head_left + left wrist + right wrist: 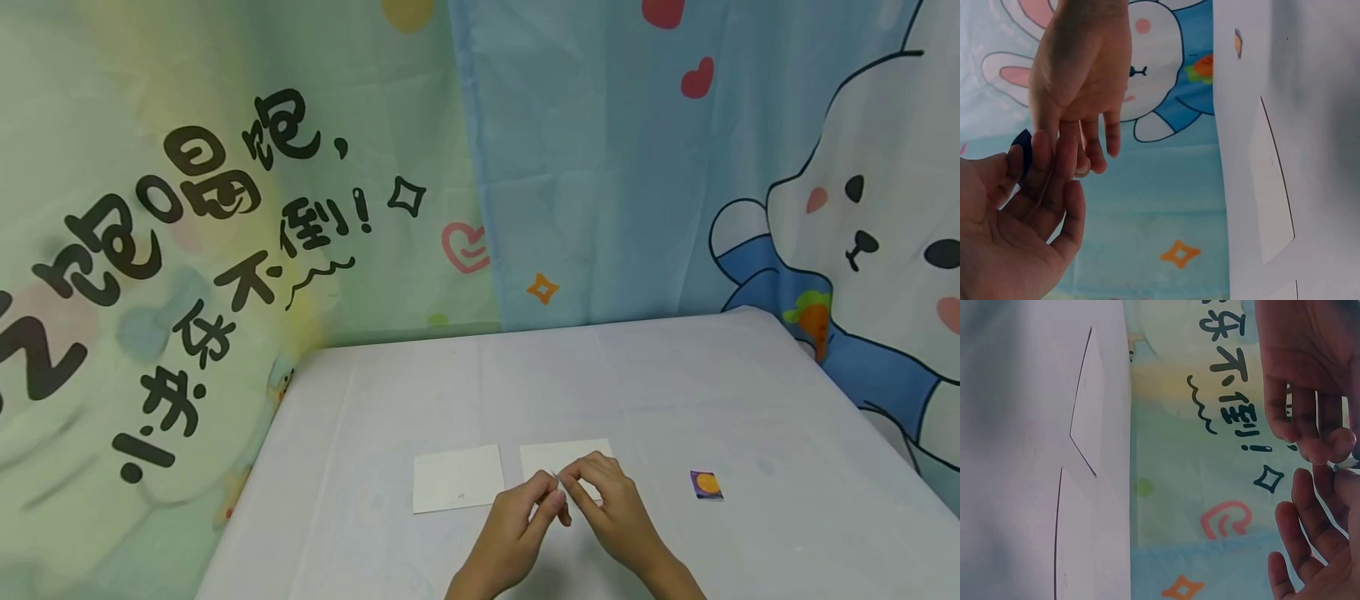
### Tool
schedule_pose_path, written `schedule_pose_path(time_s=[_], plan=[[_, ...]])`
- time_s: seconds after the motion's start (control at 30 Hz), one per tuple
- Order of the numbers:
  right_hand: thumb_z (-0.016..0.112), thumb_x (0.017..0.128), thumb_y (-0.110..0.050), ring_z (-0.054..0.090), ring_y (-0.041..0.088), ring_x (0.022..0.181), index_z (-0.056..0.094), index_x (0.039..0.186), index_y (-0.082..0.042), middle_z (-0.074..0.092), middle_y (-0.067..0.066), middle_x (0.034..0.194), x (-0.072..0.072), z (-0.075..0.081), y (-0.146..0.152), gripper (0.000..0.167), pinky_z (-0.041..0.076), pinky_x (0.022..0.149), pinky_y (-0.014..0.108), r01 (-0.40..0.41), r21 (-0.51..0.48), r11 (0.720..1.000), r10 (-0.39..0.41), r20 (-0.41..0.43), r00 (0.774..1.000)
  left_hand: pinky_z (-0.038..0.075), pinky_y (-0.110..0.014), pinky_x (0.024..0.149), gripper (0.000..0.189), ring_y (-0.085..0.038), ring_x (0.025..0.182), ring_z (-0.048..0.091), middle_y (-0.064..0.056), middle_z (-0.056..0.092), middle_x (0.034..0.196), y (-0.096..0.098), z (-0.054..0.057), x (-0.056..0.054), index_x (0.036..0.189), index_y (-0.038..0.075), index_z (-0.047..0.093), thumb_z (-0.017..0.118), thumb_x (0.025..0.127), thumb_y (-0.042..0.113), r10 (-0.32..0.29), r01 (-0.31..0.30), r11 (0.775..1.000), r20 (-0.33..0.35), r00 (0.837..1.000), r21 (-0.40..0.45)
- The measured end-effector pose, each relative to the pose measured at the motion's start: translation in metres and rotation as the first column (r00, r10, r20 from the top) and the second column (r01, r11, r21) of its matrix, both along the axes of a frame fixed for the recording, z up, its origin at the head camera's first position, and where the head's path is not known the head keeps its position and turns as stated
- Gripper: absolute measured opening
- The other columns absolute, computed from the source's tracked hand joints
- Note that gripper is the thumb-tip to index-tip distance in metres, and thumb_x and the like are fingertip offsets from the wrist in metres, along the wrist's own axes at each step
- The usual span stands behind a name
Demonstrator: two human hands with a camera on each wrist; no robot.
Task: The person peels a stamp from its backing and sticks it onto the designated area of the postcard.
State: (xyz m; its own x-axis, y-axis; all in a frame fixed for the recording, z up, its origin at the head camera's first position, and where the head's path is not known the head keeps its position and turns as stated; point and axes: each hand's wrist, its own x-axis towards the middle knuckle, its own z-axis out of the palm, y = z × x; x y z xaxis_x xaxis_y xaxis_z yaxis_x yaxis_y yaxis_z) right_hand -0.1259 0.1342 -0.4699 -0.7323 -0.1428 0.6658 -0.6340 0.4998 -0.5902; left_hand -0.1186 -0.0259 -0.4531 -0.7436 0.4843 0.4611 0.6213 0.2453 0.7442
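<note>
My left hand (pixel 517 521) and right hand (pixel 615 510) meet fingertip to fingertip above the near part of the table. Between left thumb and forefinger I pinch a small, thin, dark blue piece (pixel 1024 147); fingers cover most of it. The right thumb and forefinger close at the piece's edge, where a thin pale sliver shows in the head view. Behind the hands lies a white card (pixel 542 457), partly covered by the right hand. Another white card (pixel 453 482) lies flat to its left, with a tiny mark near its lower edge.
To the right of the hands, a small purple square with a yellow disc (pixel 707 485) lies on the white-covered table (pixel 360 533). Printed curtains (pixel 585 167) with a rabbit figure, hearts and dark lettering hang behind and beside the table.
</note>
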Motion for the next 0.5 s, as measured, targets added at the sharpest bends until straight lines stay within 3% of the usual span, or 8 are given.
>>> schedule_pose_path(time_s=[0.5], plan=[[0.064, 0.082, 0.002, 0.050, 0.003, 0.076, 0.060, 0.082, -0.025, 0.054, -0.020, 0.081, 0.0014, -0.0037, -0.0020, 0.027, 0.036, 0.072, 0.024, -0.009, 0.000, 1.000, 0.009, 0.017, 1.000, 0.045, -0.017, 0.067, 0.018, 0.001, 0.078, 0.057, 0.008, 0.062, 0.075, 0.0004, -0.0024, -0.0024, 0.091, 0.013, 0.053, 0.038, 0.100, 0.016, 0.000, 0.000, 1.000, -0.009, 1.000, -0.010]])
